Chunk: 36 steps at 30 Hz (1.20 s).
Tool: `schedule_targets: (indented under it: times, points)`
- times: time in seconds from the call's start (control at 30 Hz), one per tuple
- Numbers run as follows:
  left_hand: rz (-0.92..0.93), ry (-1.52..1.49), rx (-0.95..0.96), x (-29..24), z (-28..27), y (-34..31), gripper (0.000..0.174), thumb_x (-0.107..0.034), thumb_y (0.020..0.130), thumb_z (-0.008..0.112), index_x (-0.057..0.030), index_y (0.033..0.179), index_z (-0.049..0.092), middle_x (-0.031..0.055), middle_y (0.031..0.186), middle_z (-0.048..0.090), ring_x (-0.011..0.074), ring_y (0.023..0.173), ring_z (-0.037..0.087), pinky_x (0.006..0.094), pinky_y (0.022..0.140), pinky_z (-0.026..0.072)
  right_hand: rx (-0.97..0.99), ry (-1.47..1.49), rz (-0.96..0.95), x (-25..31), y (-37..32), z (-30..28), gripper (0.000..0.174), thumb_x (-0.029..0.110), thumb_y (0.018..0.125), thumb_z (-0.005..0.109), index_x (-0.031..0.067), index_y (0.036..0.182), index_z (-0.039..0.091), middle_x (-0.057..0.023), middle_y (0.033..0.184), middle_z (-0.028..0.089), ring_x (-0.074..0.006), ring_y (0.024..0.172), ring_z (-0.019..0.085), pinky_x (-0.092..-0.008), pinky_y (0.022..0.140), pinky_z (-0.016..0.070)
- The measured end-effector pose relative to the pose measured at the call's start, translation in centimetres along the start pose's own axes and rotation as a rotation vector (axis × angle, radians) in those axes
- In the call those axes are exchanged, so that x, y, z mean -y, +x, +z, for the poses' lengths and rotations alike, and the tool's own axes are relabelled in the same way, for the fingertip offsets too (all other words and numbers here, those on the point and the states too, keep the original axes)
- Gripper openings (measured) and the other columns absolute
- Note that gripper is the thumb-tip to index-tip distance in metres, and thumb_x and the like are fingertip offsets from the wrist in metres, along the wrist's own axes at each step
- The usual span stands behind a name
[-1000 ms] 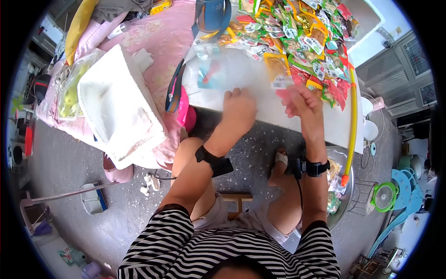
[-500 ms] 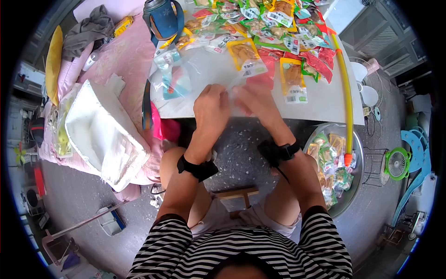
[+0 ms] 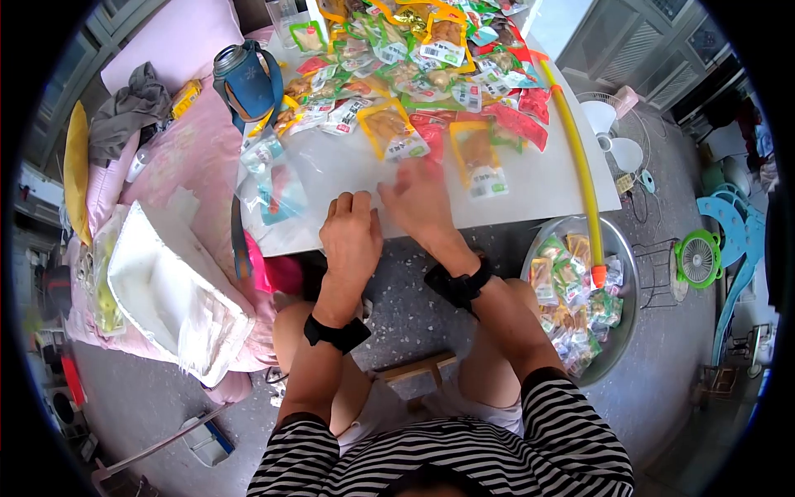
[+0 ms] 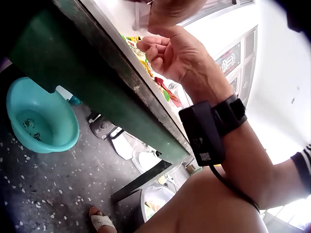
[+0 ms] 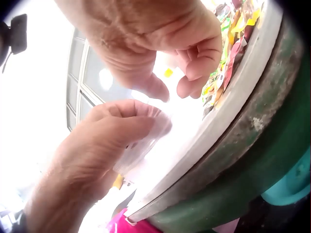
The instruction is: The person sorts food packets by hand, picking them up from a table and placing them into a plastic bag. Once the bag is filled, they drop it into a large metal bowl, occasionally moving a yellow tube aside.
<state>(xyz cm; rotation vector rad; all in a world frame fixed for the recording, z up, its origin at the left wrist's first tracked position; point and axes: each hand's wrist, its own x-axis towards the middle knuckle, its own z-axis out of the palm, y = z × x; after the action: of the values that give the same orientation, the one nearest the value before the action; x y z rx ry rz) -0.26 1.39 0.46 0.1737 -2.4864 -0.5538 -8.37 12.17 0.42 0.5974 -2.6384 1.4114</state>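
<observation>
My left hand (image 3: 351,240) is over the front edge of the white table (image 3: 331,219). In the right wrist view its thumb and fingers pinch a clear plastic bag (image 5: 138,153). Close beside it, my right hand (image 3: 421,203) has loosely bent fingers, with thumb and fingertips apart and nothing between them in the right wrist view. Beyond the hands lie a red packet (image 3: 428,132) and two yellow-edged food packets, one nearer the middle (image 3: 392,130) and one to the right (image 3: 478,159). Clear plastic packaging with teal and red print (image 3: 277,186) lies left of the hands.
A heap of food packets (image 3: 406,66) covers the table's far side. A blue bottle (image 3: 247,83) stands left of it. A yellow tube (image 3: 580,166) runs down the right edge towards a metal basin (image 3: 627,319) of packets. At left is a white foam box (image 3: 157,282).
My right hand, holding something pinkish at first, moved left beside my left hand and now shows nothing in its fingers. The hands met half a second ago and are slightly apart now. The head view has shifted.
</observation>
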Motion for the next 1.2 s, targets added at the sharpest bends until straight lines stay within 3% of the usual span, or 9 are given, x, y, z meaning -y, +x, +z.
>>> schedule_targets:
  times: [0.3,0.5,0.6,0.7,0.8,0.9,1.03,1.13,1.2]
  points:
    - [-0.029,0.049,-0.019,0.6,-0.1,-0.1,0.018,0.000,0.076,0.061,-0.0046,0.093,0.063,0.0138,0.082,0.058,0.0353,0.076,0.059,0.0442,0.064,0.0474,-0.113,0.010,-0.181,-3.1,1.0,0.7,0.009,0.010,0.082,0.062,0.0016,0.086,0.060,-0.0181,0.074,0.064,-0.0382,0.070,0.063,-0.0469,0.064,0.0494]
    - [-0.076,0.040,-0.008,0.9,-0.3,-0.2,0.007,-0.006,0.078,0.065,-0.0033,0.084,0.064,0.0126,0.073,0.057,0.0341,0.069,0.059,0.0435,0.059,0.0468,-0.289,-0.334,-0.125,-4.3,2.7,-6.1,0.028,0.028,0.078,0.072,0.0019,0.083,0.062,-0.0168,0.083,0.064,-0.0339,0.081,0.063,-0.0442,0.067,0.0504]
    - [-0.078,0.032,0.018,1.2,-0.2,-0.1,0.009,-0.007,0.076,0.066,-0.0044,0.084,0.062,0.0115,0.075,0.058,0.0330,0.073,0.060,0.0436,0.061,0.0479,-0.221,-0.527,0.056,-6.8,2.5,-9.3,0.037,0.034,0.074,0.075,0.0022,0.087,0.063,-0.0168,0.087,0.064,-0.0332,0.085,0.063,-0.0439,0.071,0.0511]
    - [-0.107,-0.010,0.084,1.3,0.2,-0.5,0.013,-0.008,0.074,0.068,-0.0038,0.085,0.062,0.0126,0.076,0.059,0.0344,0.073,0.061,0.0444,0.062,0.0483,-0.220,-0.661,0.023,-8.7,1.8,-9.0,0.043,0.036,0.070,0.077,0.0010,0.090,0.062,-0.0162,0.087,0.065,-0.0339,0.083,0.063,-0.0436,0.073,0.0516]
    - [-0.164,-0.024,0.180,1.6,0.4,-0.6,0.016,-0.009,0.073,0.070,-0.0032,0.086,0.062,0.0139,0.078,0.060,0.0360,0.073,0.061,0.0450,0.063,0.0482,-0.151,-0.340,0.097,-9.6,2.2,-9.0,0.044,0.033,0.068,0.078,0.0001,0.092,0.062,-0.0169,0.085,0.065,-0.0355,0.079,0.063,-0.0436,0.071,0.0515]
    - [-0.203,-0.068,0.219,1.9,0.5,-0.3,0.018,-0.011,0.073,0.071,-0.0025,0.086,0.063,0.0150,0.079,0.062,0.0364,0.073,0.061,0.0449,0.064,0.0480,-0.153,-0.268,0.147,-8.5,2.1,-9.8,0.035,0.022,0.070,0.077,-0.0008,0.089,0.060,-0.0125,0.078,0.064,-0.0266,0.071,0.063,-0.0370,0.066,0.0508]
    - [-0.217,-0.104,0.166,2.5,0.6,-0.4,0.018,-0.013,0.074,0.072,-0.0019,0.086,0.064,0.0138,0.071,0.063,0.0312,0.066,0.061,0.0408,0.059,0.0464,-0.067,0.364,0.186,-9.4,1.8,-10.1,0.016,0.002,0.077,0.069,-0.0013,0.087,0.057,-0.0021,0.077,0.062,-0.0061,0.071,0.055,-0.0225,0.063,0.0446]
    - [-0.188,-0.111,0.135,2.4,0.6,-0.4,0.017,-0.013,0.076,0.070,-0.0016,0.087,0.065,0.0132,0.068,0.063,0.0300,0.062,0.061,0.0391,0.058,0.0460,-0.040,0.561,0.120,-6.1,0.7,-11.4,0.013,0.002,0.080,0.067,-0.0006,0.089,0.059,-0.0014,0.081,0.063,-0.0061,0.071,0.055,-0.0220,0.064,0.0449]
    - [-0.162,-0.100,0.126,2.3,0.6,-0.3,0.016,-0.013,0.076,0.069,-0.0019,0.087,0.066,0.0141,0.069,0.063,0.0312,0.064,0.062,0.0399,0.059,0.0466,0.196,0.673,0.165,-4.9,-0.1,-12.2,0.016,0.002,0.081,0.068,0.0010,0.094,0.060,0.0003,0.083,0.064,-0.0056,0.072,0.057,-0.0220,0.066,0.0458]
